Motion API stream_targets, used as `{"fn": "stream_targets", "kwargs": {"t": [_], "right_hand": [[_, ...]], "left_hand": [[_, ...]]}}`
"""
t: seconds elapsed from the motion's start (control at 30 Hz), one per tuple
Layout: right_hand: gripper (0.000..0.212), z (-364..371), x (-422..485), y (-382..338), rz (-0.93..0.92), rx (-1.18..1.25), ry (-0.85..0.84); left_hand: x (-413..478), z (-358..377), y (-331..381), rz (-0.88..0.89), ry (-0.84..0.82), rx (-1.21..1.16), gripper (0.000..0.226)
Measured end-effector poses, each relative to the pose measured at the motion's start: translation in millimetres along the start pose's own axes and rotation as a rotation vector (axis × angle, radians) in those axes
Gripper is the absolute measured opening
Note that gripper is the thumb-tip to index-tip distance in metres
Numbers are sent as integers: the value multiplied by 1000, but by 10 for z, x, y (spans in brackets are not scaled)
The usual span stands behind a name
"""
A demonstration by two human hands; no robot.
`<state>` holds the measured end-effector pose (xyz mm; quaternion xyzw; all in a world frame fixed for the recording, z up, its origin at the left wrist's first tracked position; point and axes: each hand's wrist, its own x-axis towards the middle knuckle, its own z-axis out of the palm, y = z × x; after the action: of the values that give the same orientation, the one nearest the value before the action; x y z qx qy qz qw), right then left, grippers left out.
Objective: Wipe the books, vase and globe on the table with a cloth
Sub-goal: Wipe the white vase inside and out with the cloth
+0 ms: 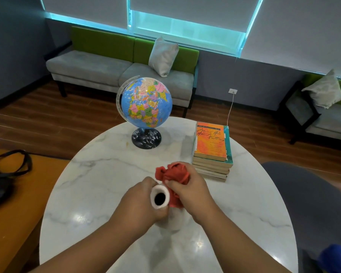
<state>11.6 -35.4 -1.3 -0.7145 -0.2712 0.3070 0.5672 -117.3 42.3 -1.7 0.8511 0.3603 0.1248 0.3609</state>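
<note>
Grey sofa point(98, 69), black bag point(6, 174)

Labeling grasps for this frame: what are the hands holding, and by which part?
Left hand grips the white vase around its neck, just below the open mouth. Right hand holds the bunched red cloth, pressing it against the vase's side.

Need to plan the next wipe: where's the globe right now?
In the head view the globe stands upright on the far side of the round table, left of the book stack, beyond both hands.
</note>
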Motion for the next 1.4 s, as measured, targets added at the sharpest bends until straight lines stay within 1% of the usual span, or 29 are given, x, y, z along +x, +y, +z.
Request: {"fn": "stream_targets", "kwargs": {"t": [0.07, 0.13, 0.23, 0.33, 0.4, 0.43, 0.5, 0.57, 0.6, 0.63, 0.7, 0.77, 0.83, 0.9, 0.97, 1.0, 1.03, 1.07, 1.1, 1.13, 1.17, 1.2, 1.27, 1.3, 1.33, 1.37, 1.4], "right_hand": [[36, 41, 36, -26, 24, -54, -21], [33, 20, 38, -30, 40, -47, -8], [28, -90, -14, 38, 103, 39, 79], [22, -193, -195, 137, 215, 153, 164], [20, -238, -318, 202, 275, 143, 184], [20, -266, -374, 203, 291, 148, 180], [21, -352, -447, 177, 339, 172, 119], [23, -445, -476, 119, 363, 196, 37], [24, -483, -486, 79, 354, 213, 17], [26, -503, -486, 17, 338, 230, 18], [27, -496, -471, -118, 284, 253, 10], [27, -420, -443, -267, 221, 279, -59], [33, -308, -420, -400, 195, 255, -145], [37, -212, -409, -498, 156, 179, -172], [39, -193, -354, -534, 54, 103, -106], [39, -220, -309, -515, 15, 61, -48], [34, -266, -261, -477, 4, 9, 12], [25, -310, -230, -437, 16, -46, 62], [18, -347, -202, -359, 42, -119, 78], [14, -370, -182, -255, 64, -206, 50], [17, -366, -181, -159, 72, -298, -10], [24, -340, -197, -71, 68, -389, -83], [29, -263, -256, 3, 12, -495, -208], [29, -243, -283, 28, -6, -478, -243], [32, -243, -298, 62, -1, -431, -274], [41, -261, -309, 123, 25, -387, -315], [60, -272, -317, 183, 44, -371, -348]], "left_hand": [[66, 67, 41, 75, 9, 63, 30], [121, 115, 66, 104, 10, 94, 30], [177, 186, 83, 112, -18, 113, 31], [203, 270, 54, 91, -30, 52, 42], [200, 299, 27, 79, -40, -1, 44], [193, 299, 15, 82, -46, -27, 44], [180, 259, -7, 107, -71, -73, 45], [171, 174, -48, 106, -123, -124, 57], [170, 130, -68, 107, -135, -145, 61], [167, 87, -77, 117, -133, -159, 61], [146, 15, -56, 155, -126, -202, 49], [113, -54, 7, 160, -160, -299, 41], [71, -134, 94, 131, -203, -420, 52], [30, -203, 151, 56, -216, -578, 59], [26, -300, 137, -9, -169, -789, 54], [28, -364, 117, -46, -119, -882, 48], [38, -436, 84, -84, -50, -932, 43], [58, -499, 38, -123, 38, -906, 40], [84, -543, -25, -172, 133, -820, 35], [116, -557, -96, -216, 204, -726, 30], [132, -551, -145, -259, 236, -664, 28], [134, -510, -176, -274, 229, -634, 30], [102, -384, -198, -226, 136, -570, 33], [74, -312, -192, -180, 47, -527, 33], [43, -239, -190, -114, -70, -480, 40], [23, -161, -198, -45, -177, -427, 49], [15, -114, -198, 14, -248, -359, 55]]}}
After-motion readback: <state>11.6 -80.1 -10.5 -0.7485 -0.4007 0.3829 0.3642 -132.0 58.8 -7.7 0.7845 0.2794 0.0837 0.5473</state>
